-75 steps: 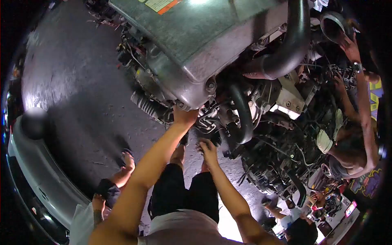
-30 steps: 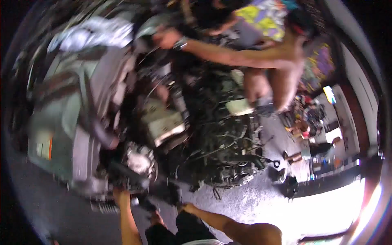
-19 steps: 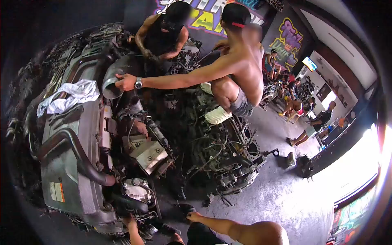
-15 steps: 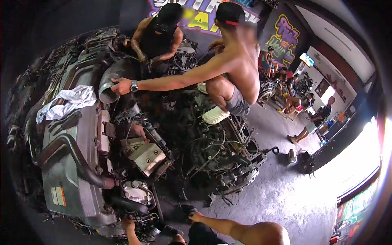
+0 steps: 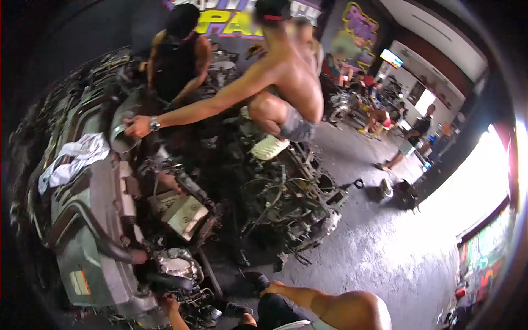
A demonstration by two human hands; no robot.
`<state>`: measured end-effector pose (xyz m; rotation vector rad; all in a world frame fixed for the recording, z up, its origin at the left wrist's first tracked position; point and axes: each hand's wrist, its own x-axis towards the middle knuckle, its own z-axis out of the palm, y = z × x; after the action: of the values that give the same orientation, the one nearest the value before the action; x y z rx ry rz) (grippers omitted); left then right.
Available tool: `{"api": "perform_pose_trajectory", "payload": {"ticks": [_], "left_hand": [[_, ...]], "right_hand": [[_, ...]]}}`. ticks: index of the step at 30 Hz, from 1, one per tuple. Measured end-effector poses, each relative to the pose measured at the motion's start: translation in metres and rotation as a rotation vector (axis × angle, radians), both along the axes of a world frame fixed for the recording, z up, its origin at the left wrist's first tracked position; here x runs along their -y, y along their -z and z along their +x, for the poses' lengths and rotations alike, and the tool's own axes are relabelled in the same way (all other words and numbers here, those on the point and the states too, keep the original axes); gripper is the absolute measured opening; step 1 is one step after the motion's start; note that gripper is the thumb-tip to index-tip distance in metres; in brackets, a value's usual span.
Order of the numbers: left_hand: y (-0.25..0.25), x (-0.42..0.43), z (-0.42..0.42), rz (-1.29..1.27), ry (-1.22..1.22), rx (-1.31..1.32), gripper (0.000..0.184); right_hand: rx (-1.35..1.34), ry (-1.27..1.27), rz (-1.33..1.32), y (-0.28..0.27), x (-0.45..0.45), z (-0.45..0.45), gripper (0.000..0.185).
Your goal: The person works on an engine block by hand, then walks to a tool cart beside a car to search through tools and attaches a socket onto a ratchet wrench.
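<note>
At left lies the engine [image 5: 99, 264], the left hand [image 5: 171, 304] at its near end (grip hidden, cannot tell), where moving calls for care around the black hose [image 5: 175, 282]. The right hand [image 5: 273, 287], grip also unclear, is near dark shorts [image 5: 272, 311].

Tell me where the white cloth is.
In the head view, the white cloth lies at the left, draped over the big engine cover, above its curved black pipe.

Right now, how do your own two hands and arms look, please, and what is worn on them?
The left hand and right hand show no gloves or watch. The right arm shows no sleeve; the left forearm is bare too. White clothing shows at the bottom edge.
</note>
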<state>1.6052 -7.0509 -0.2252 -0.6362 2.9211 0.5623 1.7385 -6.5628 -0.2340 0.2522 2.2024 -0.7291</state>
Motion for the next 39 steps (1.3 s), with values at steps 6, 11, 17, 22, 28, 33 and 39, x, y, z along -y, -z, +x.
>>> {"api": "perform_pose_trajectory", "payload": {"ticks": [6,11,17,22,28,33,39], "left_hand": [[0.007,-0.018,0.003,0.001,0.026,0.003,0.025],[0.011,-0.03,0.01,0.005,0.07,0.027,0.026],[0.016,-0.026,0.021,0.031,0.086,0.069,0.029],[0.018,-0.024,0.007,0.014,0.093,0.086,0.034],[0.03,-0.015,-0.01,-0.009,0.122,0.093,0.04],[0.09,0.013,-0.015,-0.114,0.251,0.134,0.046],[-0.03,-0.044,0.006,-0.022,-0.008,0.372,0.051]], "right_hand": [[0.071,0.134,0.034,0.037,0.006,-0.004,0.045],[0.073,0.159,0.009,0.05,0.016,-0.01,0.046],[0.077,0.15,-0.003,0.06,0.031,-0.022,0.047],[0.057,0.267,-0.022,0.045,0.044,-0.038,0.047],[-0.183,0.218,-0.076,0.021,0.03,-0.035,0.041],[-0.134,0.159,0.066,0.084,-0.005,-0.012,0.036],[-0.161,-0.136,-0.013,0.127,-0.037,0.03,0.038]]}}
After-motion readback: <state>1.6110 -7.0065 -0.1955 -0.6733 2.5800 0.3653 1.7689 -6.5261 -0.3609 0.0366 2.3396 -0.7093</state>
